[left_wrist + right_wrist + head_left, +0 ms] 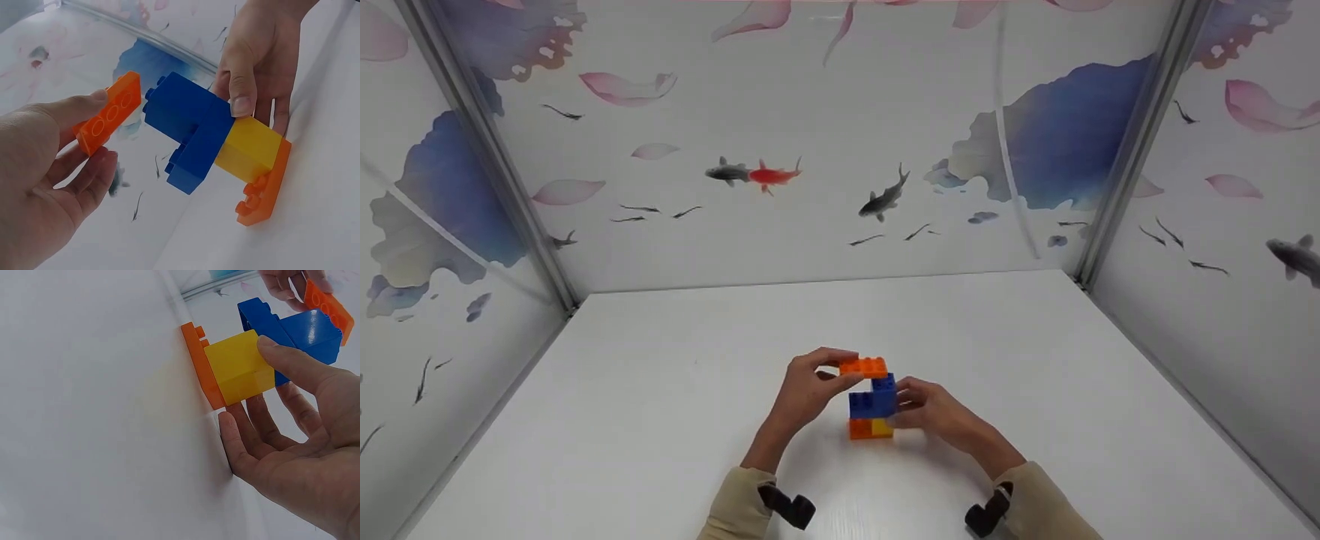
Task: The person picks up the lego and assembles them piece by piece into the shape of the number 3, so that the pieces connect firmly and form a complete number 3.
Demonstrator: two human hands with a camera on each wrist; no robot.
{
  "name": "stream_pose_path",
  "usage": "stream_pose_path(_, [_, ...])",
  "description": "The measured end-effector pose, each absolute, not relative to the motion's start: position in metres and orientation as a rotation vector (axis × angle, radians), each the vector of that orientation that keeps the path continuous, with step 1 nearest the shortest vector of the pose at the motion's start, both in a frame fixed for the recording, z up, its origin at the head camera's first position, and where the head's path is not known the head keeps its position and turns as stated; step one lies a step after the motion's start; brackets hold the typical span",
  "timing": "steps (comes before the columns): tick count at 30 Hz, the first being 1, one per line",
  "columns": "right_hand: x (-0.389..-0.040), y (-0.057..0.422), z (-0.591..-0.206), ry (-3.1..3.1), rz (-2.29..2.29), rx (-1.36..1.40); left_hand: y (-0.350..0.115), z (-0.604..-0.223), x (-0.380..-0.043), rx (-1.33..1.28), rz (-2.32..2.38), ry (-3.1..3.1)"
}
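Observation:
A small stack of toy building bricks stands on the white table: a flat orange brick (202, 365) at the bottom, a yellow brick (239, 368) on it, then blue bricks (191, 118) stepped above. My left hand (808, 386) pinches a second flat orange brick (112, 112) between thumb and fingers, hollow underside toward the stack. It hangs over the top blue brick's studs, with a gap showing in the left wrist view. My right hand (937, 412) holds the stack from the right, thumb on the yellow and blue bricks, fingers behind.
The white table (660, 420) spreads around the stack. Printed panels with fish and petals, such as the back wall (810, 247), enclose it at the back and both sides. Metal posts (495, 157) stand at the corners.

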State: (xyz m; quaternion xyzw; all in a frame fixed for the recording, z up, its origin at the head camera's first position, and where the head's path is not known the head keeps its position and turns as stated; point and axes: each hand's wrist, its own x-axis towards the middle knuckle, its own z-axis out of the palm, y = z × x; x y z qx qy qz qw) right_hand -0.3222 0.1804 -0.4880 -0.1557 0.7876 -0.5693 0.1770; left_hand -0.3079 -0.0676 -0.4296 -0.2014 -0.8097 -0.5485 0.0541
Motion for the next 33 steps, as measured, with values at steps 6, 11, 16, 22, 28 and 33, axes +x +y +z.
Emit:
stream_pose_path(6, [-0.323, 0.181, -0.487, 2.221, -1.620, -0.452, -0.064, -0.430, -0.307, -0.606, -1.683, -2.452])
stream_pose_path(11, [-0.323, 0.181, -0.487, 2.246, -1.602, -0.442, -0.061, -0.433, -0.307, -0.627, -1.692, -2.435])
stream_pose_path(16, [-0.322, 0.181, -0.487, 2.244, -1.604, -0.429, -0.059, -0.439, -0.308, -0.648, -1.696, -2.424])
stream_pose_path(22, [-0.320, 0.181, -0.485, 2.247, -1.605, -0.443, -0.056, -0.443, -0.310, -0.650, -1.704, -2.439])
stream_pose_path(28, [-0.320, 0.179, -0.484, 2.264, -1.590, -0.457, -0.056, -0.444, -0.309, -0.630, -1.715, -2.476])
stream_pose_path(33, [-0.320, 0.180, -0.486, 2.253, -1.601, -0.433, -0.059, -0.442, -0.309, -0.633, -1.700, -2.501])
